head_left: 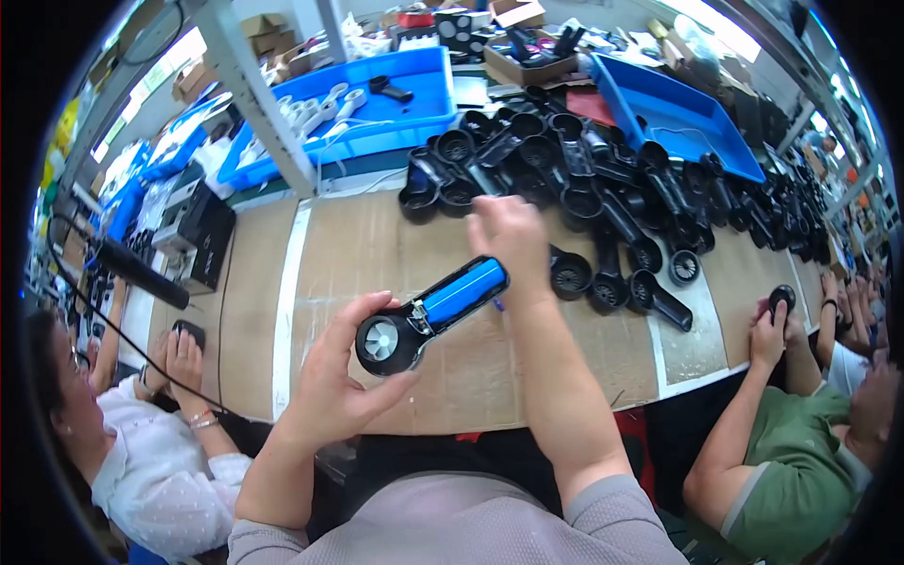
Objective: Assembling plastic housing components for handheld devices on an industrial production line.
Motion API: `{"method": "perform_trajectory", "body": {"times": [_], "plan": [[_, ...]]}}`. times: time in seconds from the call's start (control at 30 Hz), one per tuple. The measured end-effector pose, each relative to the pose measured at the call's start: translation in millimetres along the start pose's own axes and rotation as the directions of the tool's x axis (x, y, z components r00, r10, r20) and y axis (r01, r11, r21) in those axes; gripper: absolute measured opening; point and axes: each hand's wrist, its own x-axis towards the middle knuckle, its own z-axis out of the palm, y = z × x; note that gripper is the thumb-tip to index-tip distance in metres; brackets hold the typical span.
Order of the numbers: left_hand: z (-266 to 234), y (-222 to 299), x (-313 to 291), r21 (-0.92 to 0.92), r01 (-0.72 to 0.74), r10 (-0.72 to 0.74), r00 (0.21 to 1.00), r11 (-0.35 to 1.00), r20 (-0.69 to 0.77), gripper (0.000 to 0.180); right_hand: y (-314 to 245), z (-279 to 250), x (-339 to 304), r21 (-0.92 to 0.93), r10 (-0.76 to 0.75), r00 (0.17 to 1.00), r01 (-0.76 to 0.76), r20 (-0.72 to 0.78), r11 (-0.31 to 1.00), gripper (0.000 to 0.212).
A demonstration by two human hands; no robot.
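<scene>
My left hand [330, 381] is closed around the round head of a handheld fan housing [407, 356], thumb on one side and fingers on the other. The black shell lies open toward me, with a pale fan wheel [380, 340] in its head and a blue cylindrical battery [464, 291] along its handle. A small circuit part with wires sits between the two. Beyond the handle's far end, my right hand [509, 243] is near the front of a heap of black fan housings [537, 155]. Its fingers are smeared by motion, so whether they hold anything is unclear.
Behind the heap stand two blue trays [428, 132] [744, 168], the left one holding white parts. Several loose housings [607, 290] lie right of my forearm. A hanging black electric screwdriver [141, 273] is at left. A person [151, 452] works at left, another [791, 461] at right.
</scene>
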Motion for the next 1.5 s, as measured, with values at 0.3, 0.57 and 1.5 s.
{"method": "perform_trajectory", "body": {"times": [0.3,0.57,1.5], "plan": [[-18,-67,-32,0.047,0.143,-0.149,0.966,0.989,0.210,0.078,15,-17,-2,-0.491,0.199,0.955,-0.068,0.220,0.869,0.050],[-27,-77,-15,0.083,0.146,-0.165,0.933,0.986,0.321,0.072,20,-16,0,-0.431,0.091,0.986,-0.022,0.140,0.902,0.050],[-9,-74,-10,0.210,-0.006,-0.053,0.961,0.978,0.273,0.049,-64,-30,-48,0.515,-0.017,0.868,-0.279,0.497,0.811,0.026]]}}
